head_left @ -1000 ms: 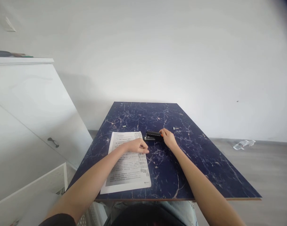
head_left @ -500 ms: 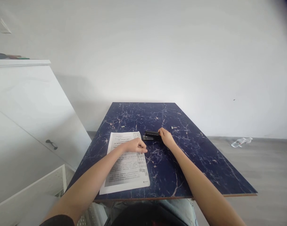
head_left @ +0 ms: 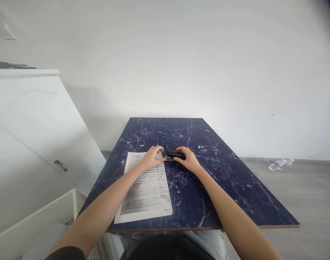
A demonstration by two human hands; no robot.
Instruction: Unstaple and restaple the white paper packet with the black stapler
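Note:
A black stapler (head_left: 175, 154) lies crosswise on the dark blue table, its nose toward the left. From the right, my right hand (head_left: 188, 159) grips it, thumb along the near side and fingers over the far side. Over the upper right corner of a printed sheet of paper (head_left: 143, 196) is my left hand (head_left: 154, 157), thumb and fingers apart with a gap between them. Its fingertips are right by the stapler's nose; whether they touch it I cannot tell. My left hand and forearm hide part of the sheet.
On the marbled table (head_left: 186, 202), a small light piece (head_left: 142, 146) lies beyond the sheet and another small piece (head_left: 199, 147) beyond my right hand. A white cabinet (head_left: 45, 119) stands at left. A clear plastic item (head_left: 280, 164) lies on the floor at right.
My left hand has moved away from me toward the stapler's nose and its fingers have spread. My right hand has shifted from the stapler's rear end to around its sides. The stapler's top looks lower.

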